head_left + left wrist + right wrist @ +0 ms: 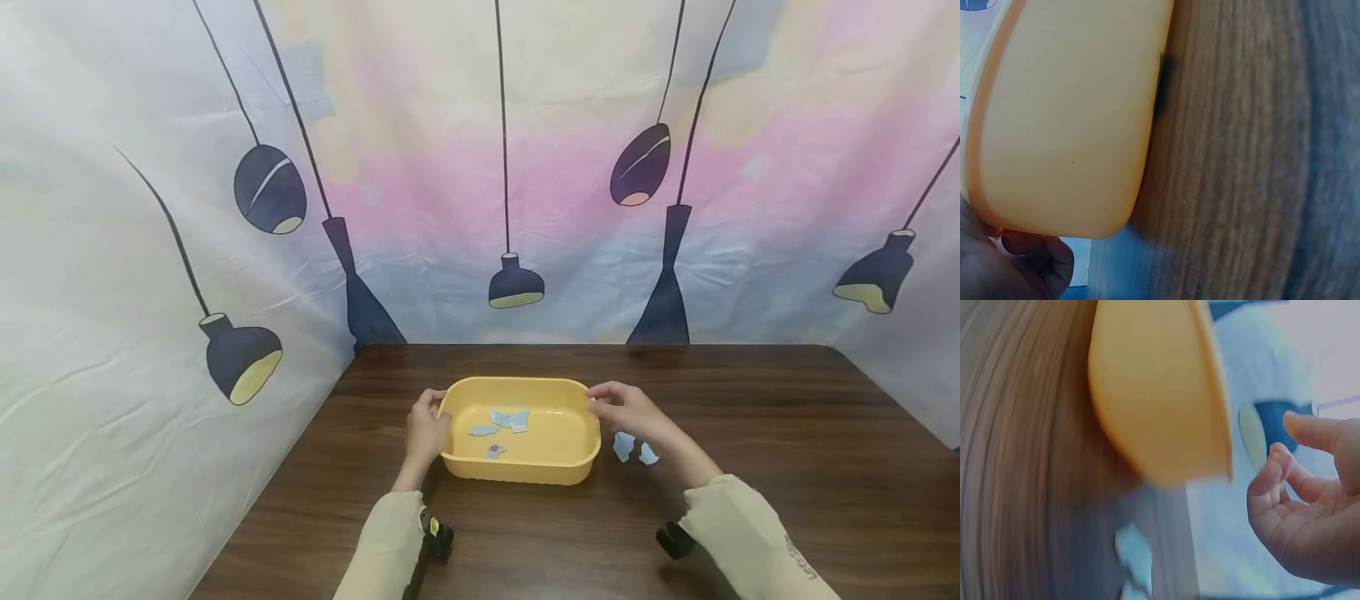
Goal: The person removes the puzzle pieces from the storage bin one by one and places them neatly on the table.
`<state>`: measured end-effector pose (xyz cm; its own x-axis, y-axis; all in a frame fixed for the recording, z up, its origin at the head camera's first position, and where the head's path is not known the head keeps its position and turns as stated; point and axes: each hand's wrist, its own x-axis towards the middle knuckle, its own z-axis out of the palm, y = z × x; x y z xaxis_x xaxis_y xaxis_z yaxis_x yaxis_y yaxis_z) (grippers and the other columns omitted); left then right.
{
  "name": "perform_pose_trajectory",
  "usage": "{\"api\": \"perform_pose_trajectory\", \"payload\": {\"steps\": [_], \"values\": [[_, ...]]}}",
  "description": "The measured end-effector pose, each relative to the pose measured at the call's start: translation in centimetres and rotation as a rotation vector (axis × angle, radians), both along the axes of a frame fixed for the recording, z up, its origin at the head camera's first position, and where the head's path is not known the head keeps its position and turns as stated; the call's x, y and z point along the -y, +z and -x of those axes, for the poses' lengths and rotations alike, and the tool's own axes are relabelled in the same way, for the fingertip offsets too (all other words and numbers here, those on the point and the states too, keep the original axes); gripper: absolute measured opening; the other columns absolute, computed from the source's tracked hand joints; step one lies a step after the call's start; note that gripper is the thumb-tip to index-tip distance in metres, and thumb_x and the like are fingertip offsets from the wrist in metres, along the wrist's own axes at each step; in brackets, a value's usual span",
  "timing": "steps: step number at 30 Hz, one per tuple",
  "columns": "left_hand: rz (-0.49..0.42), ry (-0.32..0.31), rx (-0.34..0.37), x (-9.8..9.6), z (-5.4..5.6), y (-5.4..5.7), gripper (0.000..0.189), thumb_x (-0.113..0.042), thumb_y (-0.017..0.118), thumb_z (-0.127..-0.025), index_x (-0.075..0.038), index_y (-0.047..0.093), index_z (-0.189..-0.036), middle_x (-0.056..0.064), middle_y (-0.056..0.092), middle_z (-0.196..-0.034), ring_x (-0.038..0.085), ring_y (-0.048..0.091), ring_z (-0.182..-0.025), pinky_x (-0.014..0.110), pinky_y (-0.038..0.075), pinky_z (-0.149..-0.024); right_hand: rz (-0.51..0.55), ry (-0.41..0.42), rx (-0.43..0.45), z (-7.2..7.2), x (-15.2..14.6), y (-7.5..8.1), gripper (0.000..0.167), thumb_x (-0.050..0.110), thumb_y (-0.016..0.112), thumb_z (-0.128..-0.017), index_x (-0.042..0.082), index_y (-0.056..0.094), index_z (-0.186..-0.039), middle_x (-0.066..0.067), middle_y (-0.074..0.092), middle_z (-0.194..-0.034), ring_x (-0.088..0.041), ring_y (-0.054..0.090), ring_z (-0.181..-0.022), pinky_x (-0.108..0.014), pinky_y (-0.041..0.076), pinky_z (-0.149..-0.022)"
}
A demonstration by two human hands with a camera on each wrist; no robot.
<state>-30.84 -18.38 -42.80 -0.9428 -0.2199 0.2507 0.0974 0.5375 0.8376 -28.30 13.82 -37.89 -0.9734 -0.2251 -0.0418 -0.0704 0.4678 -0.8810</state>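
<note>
A yellow plastic basin (517, 472) stands on the wooden table, with several torn light-blue paper pieces (512, 419) lying on its bottom. My left hand (427, 431) grips the basin's left end, thumb at the rim and fingers curled against the outside, as the left wrist view shows of the hand (1029, 265). At the other end, my right hand (633, 412) hovers by the right rim. In the right wrist view this hand (1316, 500) is apart from the basin (1160, 394), thumb and fingers spread and loosely bent, with nothing between them.
Two more torn blue paper scraps, one left (623, 446) and one right (648, 454), lie on the dark wooden table (810, 442) below my right hand. A cloth backdrop (450, 167) with printed lamps hangs behind the table's far edge. Black wrist devices (675, 540) sit beneath both sleeves.
</note>
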Motion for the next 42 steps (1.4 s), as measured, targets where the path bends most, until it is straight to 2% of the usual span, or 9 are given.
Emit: {"api": "perform_pose_trajectory", "payload": {"steps": [5,10,14,18,23,26,29,36,42], "values": [[-0.007,0.005,0.006,0.1,-0.1,0.1,0.037,0.001,0.054,-0.085,-0.002,0.062,-0.121,0.014,0.060,-0.079,0.011,0.044,-0.052,0.022,0.038,-0.047,0.059,0.077,0.003,0.4,3.7,-0.2,0.041,0.020,0.059,-0.095,-0.006,0.055,-0.128,-0.017,0.060,-0.110,-0.024,0.060,-0.088,-0.036,0.054,-0.077],[-0.010,0.003,0.016,0.2,-0.1,0.2,0.038,0.001,0.054,-0.084,-0.002,0.062,-0.121,0.001,0.046,-0.065,0.009,0.039,-0.049,0.021,0.035,-0.046,0.093,0.132,-0.005,0.6,8.0,-1.4,0.036,0.015,0.061,-0.093,-0.008,0.060,-0.120,-0.018,0.062,-0.105,-0.025,0.061,-0.089,-0.039,0.056,-0.079],[-0.010,0.010,0.012,0.1,-0.2,0.2,0.038,0.001,0.053,-0.084,-0.002,0.062,-0.121,-0.002,0.035,-0.060,0.009,0.034,-0.048,0.021,0.032,-0.045,0.017,0.184,-0.048,0.5,11.5,-2.4,0.033,0.014,0.066,-0.089,-0.006,0.062,-0.116,-0.019,0.062,-0.105,-0.026,0.061,-0.091,-0.038,0.055,-0.076],[-0.007,0.008,0.017,0.0,-0.3,0.1,0.037,0.000,0.054,-0.085,-0.003,0.062,-0.121,-0.004,0.031,-0.057,0.009,0.031,-0.046,0.020,0.029,-0.043,-0.109,0.221,-0.067,0.2,13.8,-3.2,0.034,0.010,0.069,-0.086,-0.003,0.062,-0.117,-0.022,0.061,-0.116,-0.037,0.061,-0.104,-0.046,0.054,-0.084],[-0.023,-0.005,0.014,0.0,-0.4,-0.1,0.038,0.000,0.054,-0.084,-0.002,0.062,-0.121,-0.004,0.032,-0.057,0.008,0.031,-0.046,0.020,0.030,-0.043,-0.163,0.268,-0.040,0.6,14.3,-3.8,0.030,0.003,0.066,-0.088,-0.004,0.061,-0.116,-0.022,0.063,-0.121,-0.043,0.057,-0.116,-0.050,0.050,-0.095],[-0.020,0.005,0.012,0.0,-0.3,0.1,0.038,0.000,0.054,-0.084,-0.003,0.062,-0.121,-0.004,0.033,-0.057,0.009,0.031,-0.046,0.021,0.030,-0.044,-0.153,0.310,-0.009,1.0,14.1,-3.9,0.026,-0.004,0.060,-0.089,-0.006,0.061,-0.115,-0.021,0.064,-0.119,-0.040,0.058,-0.115,-0.047,0.050,-0.096],[-0.016,0.008,0.014,0.0,-0.3,0.3,0.037,0.000,0.054,-0.085,-0.003,0.062,-0.121,-0.004,0.033,-0.057,0.009,0.032,-0.046,0.021,0.030,-0.044,-0.172,0.304,-0.003,1.3,14.0,-3.9,0.023,-0.008,0.059,-0.089,-0.004,0.063,-0.111,-0.019,0.064,-0.117,-0.038,0.058,-0.112,-0.047,0.050,-0.096],[-0.013,0.030,0.017,-0.2,-0.3,0.3,0.038,-0.001,0.054,-0.084,-0.004,0.062,-0.121,-0.004,0.033,-0.056,0.009,0.035,-0.045,0.021,0.030,-0.043,-0.272,0.276,-0.092,1.4,13.8,-4.3,0.005,-0.003,0.064,-0.086,0.000,0.067,-0.088,-0.010,0.066,-0.094,-0.025,0.059,-0.092,-0.042,0.050,-0.085],[-0.019,0.031,0.009,-0.2,-0.3,0.0,0.037,-0.001,0.055,-0.084,-0.005,0.063,-0.120,-0.002,0.038,-0.056,0.010,0.040,-0.046,0.022,0.034,-0.044,-0.214,0.279,-0.081,1.4,13.2,-4.5,0.003,0.003,0.068,-0.085,0.003,0.065,-0.085,-0.006,0.064,-0.091,-0.018,0.055,-0.088,-0.037,0.048,-0.080]]}}
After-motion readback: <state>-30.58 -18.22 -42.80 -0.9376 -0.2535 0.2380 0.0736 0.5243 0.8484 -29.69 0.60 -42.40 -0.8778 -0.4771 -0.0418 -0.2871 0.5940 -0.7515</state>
